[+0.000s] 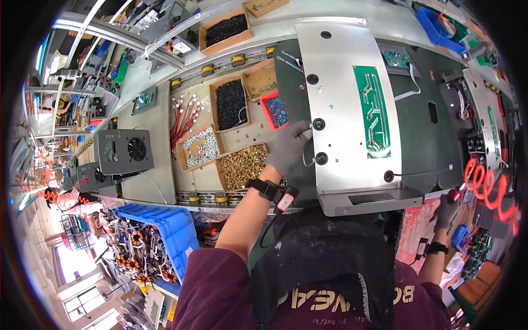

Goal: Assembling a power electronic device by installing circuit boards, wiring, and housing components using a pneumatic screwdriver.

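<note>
Gloves cover both hands. The left hand (290, 147) reaches up over the workbench (154, 165) and rests at the left edge of a large silver metal panel (344, 99), its fingers pinched on a small pale part (306, 132) just beside one of the black round grommets (318, 124) that run down that edge. A green circuit board (374, 110) is mounted near the panel's right side. The right hand (446, 209) hangs low off the near right edge of the bench, closed around a red-tipped tool (454, 194), beside a coiled red air hose (487, 190).

Left of the panel, open cardboard trays sit on the bench: brass screws (243, 165) nearest the left wrist, silver screws (201, 147) beside them, black screws (230, 103) farther back, and a small red bin of blue parts (276, 111) touching the panel's dark carrier. Red-and-white wire leads (184, 118) lie at the trays' left. A grey fan housing (125, 151) stands toward the bench's left end, and a blue bin (168, 231) of wired parts sits below the near edge.
</note>
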### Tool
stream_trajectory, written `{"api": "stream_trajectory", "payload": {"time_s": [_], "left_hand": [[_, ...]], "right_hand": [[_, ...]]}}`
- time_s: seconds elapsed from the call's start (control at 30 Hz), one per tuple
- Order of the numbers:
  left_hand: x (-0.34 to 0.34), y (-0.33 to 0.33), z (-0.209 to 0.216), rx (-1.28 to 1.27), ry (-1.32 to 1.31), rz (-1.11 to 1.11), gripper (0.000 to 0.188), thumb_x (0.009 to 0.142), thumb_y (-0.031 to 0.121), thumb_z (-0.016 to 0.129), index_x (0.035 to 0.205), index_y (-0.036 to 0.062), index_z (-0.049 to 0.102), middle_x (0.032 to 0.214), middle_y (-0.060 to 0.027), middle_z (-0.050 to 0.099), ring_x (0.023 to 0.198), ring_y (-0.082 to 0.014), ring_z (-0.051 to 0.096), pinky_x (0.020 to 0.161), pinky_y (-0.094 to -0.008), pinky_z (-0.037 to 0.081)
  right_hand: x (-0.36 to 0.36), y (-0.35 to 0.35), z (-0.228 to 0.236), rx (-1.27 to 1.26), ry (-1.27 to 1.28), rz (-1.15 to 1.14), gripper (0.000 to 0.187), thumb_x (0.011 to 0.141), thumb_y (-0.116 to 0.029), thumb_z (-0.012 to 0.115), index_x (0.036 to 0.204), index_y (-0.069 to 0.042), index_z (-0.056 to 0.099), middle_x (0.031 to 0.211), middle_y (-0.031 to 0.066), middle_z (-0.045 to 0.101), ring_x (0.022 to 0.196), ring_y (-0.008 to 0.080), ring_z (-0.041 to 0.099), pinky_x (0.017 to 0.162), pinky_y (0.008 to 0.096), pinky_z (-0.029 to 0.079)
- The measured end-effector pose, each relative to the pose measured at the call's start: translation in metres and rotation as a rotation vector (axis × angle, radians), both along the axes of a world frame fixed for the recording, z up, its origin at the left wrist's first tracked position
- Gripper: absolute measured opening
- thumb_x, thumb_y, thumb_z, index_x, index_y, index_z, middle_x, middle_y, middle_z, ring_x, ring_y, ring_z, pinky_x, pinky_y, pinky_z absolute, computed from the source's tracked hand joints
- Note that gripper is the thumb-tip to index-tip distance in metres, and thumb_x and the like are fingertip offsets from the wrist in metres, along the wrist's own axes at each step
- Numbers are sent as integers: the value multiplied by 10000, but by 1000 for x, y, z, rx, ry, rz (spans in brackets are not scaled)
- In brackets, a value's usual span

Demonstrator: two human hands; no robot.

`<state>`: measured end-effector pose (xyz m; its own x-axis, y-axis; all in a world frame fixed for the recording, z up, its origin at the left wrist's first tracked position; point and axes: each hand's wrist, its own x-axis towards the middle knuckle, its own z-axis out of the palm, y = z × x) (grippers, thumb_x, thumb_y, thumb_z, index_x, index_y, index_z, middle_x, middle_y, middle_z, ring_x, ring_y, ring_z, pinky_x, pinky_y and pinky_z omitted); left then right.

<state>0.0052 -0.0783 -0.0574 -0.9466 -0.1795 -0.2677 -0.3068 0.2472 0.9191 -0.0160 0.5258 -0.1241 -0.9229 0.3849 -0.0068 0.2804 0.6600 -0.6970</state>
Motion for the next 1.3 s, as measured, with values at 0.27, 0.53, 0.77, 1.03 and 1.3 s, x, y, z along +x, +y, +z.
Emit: {"api": "stream_trajectory", "payload": {"time_s": [0.27, 0.53, 0.77, 1.03, 1.3], "left_hand": [[-6, 4, -4, 475, 59, 11, 225, 932, 123, 553, 1072, -32, 637, 879, -44, 671, 770, -110, 600, 691, -264, 487], [-27, -11, 10, 332, -44, -129, 215, 920, 90, 563, 1078, -28, 649, 841, -19, 671, 778, -90, 604, 717, -237, 502], [-19, -9, 7, 177, -17, -180, 185, 918, 93, 581, 1048, 1, 674, 949, -38, 673, 876, -104, 617, 757, -247, 501], [-27, 10, 0, 701, 49, 61, 418, 900, 77, 592, 1286, -33, 474, 1078, -95, 625, 908, -116, 612, 773, -236, 513], [-17, -30, 39, 1044, -62, -156, 506, 879, 112, 539, 1339, -29, 379, 1096, -114, 601, 947, -164, 625, 772, -266, 524]], "right_hand": [[95, 45, -68, 216, -206, -413, 709, 742, -198, 659, 1385, -51, 400, 1218, 159, 585, 1006, 265, 604, 842, 375, 470], [96, 44, -46, 320, -515, -515, 681, 751, -249, 627, 1394, -140, 429, 1254, 125, 586, 1096, 317, 578, 922, 399, 438], [68, 58, -43, 498, -498, -451, 631, 762, -238, 584, 1362, -97, 453, 1217, 172, 590, 1092, 340, 574, 945, 401, 430], [35, 51, -16, 607, -335, -233, 588, 794, -318, 628, 1302, -49, 502, 1194, 221, 575, 1108, 392, 544, 949, 443, 418], [4, -90, 147, 258, 295, 71, 253, 921, -123, 560, 1104, 50, 584, 1087, 116, 623, 1001, 210, 577, 898, 320, 439]]}}
